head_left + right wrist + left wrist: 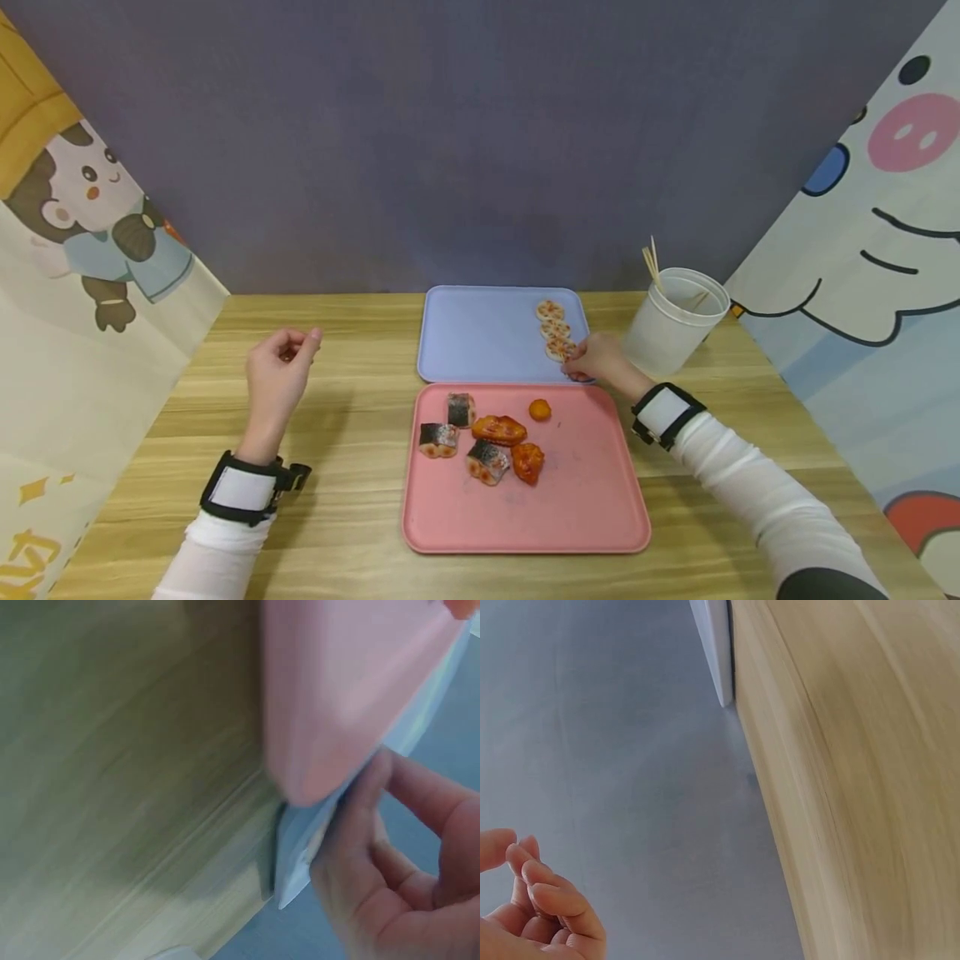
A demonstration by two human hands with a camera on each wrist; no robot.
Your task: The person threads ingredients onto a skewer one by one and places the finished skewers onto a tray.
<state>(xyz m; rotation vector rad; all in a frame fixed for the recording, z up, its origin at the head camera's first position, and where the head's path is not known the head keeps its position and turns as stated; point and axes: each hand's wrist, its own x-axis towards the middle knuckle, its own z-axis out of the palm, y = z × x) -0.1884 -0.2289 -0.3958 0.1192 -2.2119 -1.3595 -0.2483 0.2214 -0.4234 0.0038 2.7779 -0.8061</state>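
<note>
My right hand (600,360) is at the near right corner of the blue tray (480,333), pinching a lotus root slice that its fingers mostly hide. Several round, pale lotus root slices (556,328) with reddish seasoning lie in a row along that tray's right side. In the right wrist view, the thumb and fingers (352,817) come together at the tray's edge, just past the pink tray (337,690). Left of both trays, my left hand (277,371) hovers above the table, its fingers loosely curled around nothing. The left wrist view shows those relaxed fingers (555,892) too.
On the pink tray (577,517) sit several dark-skinned fish chunks (438,440), glazed wing-like pieces (499,429) and an orange ball (540,409). A white bucket (667,329) holding thin wooden sticks (652,265) stands right of the blue tray, close to my right hand. A grey partition (480,150) rises behind.
</note>
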